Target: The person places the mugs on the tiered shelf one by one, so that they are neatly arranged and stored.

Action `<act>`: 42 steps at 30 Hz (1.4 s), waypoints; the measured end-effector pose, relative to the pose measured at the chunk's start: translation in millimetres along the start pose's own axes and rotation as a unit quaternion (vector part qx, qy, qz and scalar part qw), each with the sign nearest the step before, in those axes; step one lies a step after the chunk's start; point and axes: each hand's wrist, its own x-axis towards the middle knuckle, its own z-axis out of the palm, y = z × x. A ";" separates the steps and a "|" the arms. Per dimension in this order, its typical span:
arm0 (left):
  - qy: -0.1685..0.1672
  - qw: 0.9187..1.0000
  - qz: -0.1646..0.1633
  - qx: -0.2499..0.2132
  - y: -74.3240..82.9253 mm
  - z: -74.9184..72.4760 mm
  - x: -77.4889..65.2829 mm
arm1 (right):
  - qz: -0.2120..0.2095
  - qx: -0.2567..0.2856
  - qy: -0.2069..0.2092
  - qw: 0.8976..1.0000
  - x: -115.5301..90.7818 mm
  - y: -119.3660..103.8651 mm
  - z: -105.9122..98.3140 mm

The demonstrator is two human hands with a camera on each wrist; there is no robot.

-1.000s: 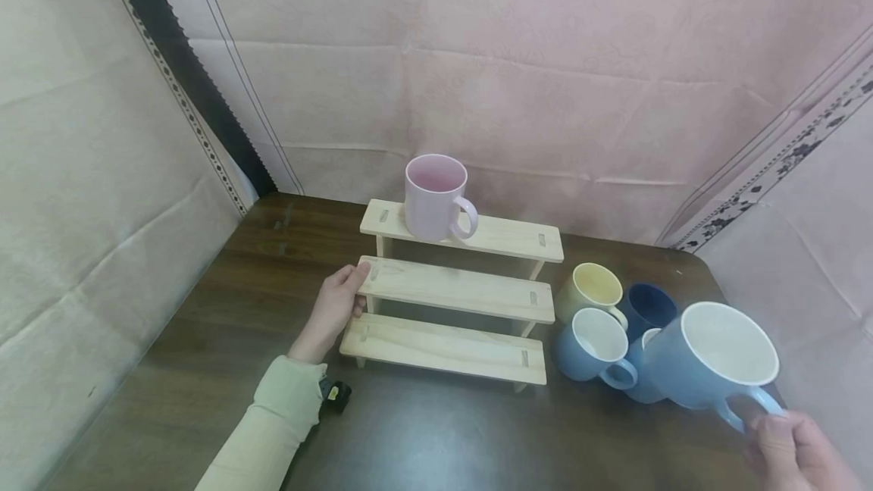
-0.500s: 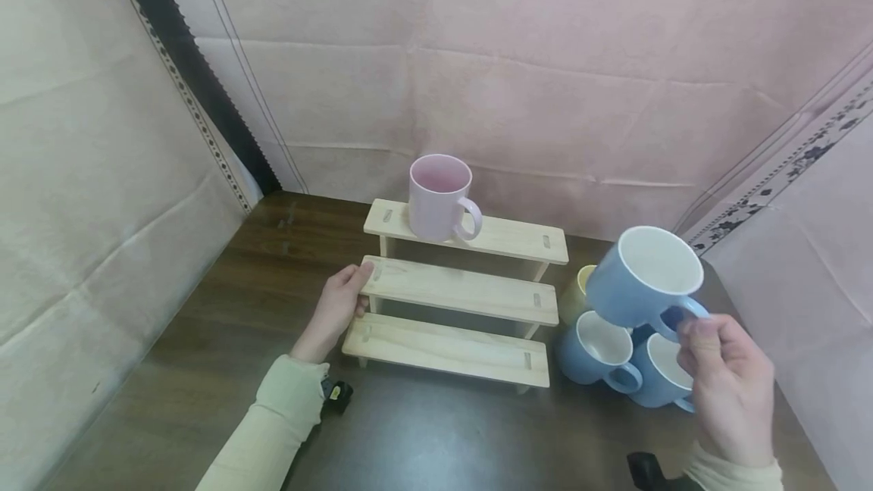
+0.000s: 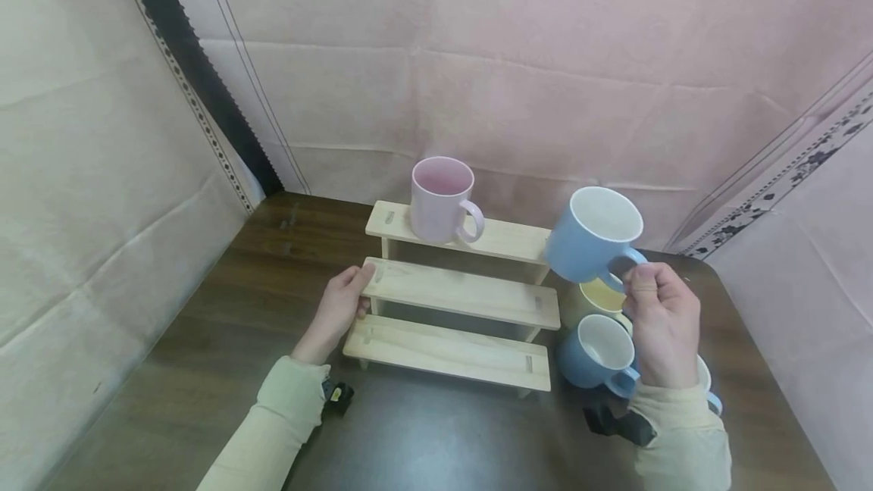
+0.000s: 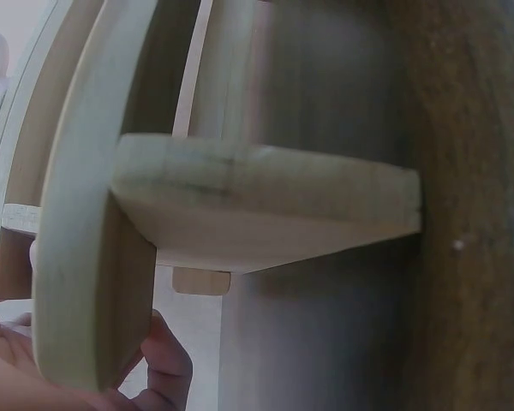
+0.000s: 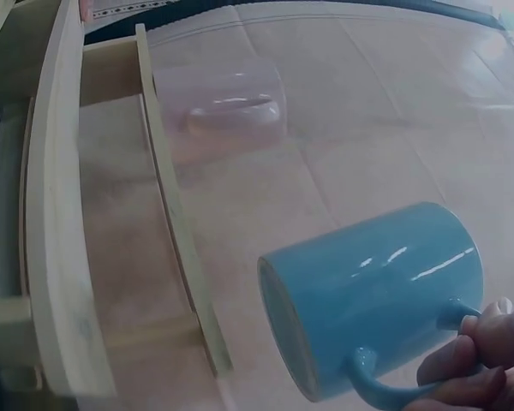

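Observation:
A three-tier wooden shelf rack (image 3: 464,290) stands on the table, stepping up toward the back. My left hand (image 3: 336,308) grips the left end of its middle board, thumb on top and fingers curled underneath. In the left wrist view, fingers (image 4: 167,355) show beneath that board end. My right hand (image 3: 663,324) pinches the handle of a light blue mug (image 3: 576,245), white inside, raised beside the right end of the top board. The right wrist view shows this mug (image 5: 377,300) off the boards, its base toward the rack. A lilac mug (image 3: 436,211) sits on the top board, left of centre.
Right of the rack stand a pale yellow mug (image 3: 576,309) and another blue mug (image 3: 589,366). A further blue mug (image 3: 705,381) is mostly hidden behind my right wrist. Pale cloth (image 3: 477,97) hangs behind the dark wooden table (image 3: 245,309).
My right hand has lifted the light blue mug from the right side over the other mugs, leftward and back toward the top board. The left hand keeps its grip on the rack.

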 end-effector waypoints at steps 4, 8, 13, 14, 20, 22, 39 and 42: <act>0.001 1.000 -0.003 -0.002 -0.5 0.2 0.2 | -0.009 0.019 -0.015 1.000 5.4 2.7 11.7; 0.000 1.000 -0.005 -0.002 -0.5 0.4 0.7 | -0.014 0.013 -0.027 0.999 8.6 5.9 21.3; -0.003 1.000 -0.002 -0.001 -1.3 0.5 1.3 | -0.023 -0.001 -0.032 0.999 12.6 9.2 32.0; -0.004 1.000 -0.002 -0.001 -1.3 0.5 1.2 | -0.023 -0.004 -0.033 0.999 13.3 9.9 34.0; -0.002 1.000 0.000 0.001 -1.3 0.6 0.5 | -0.026 -0.036 -0.046 0.998 17.0 14.2 43.3; -0.003 1.000 0.001 0.001 -1.2 0.5 0.4 | -0.026 -0.034 -0.048 0.998 18.0 15.0 46.0; -0.003 1.000 0.001 0.005 -1.3 -0.2 0.4 | -0.024 -0.072 -0.056 0.996 24.1 18.3 60.9; -0.001 1.000 0.001 0.004 -2.0 0.1 0.6 | -0.018 -0.074 -0.062 0.995 24.1 18.3 62.7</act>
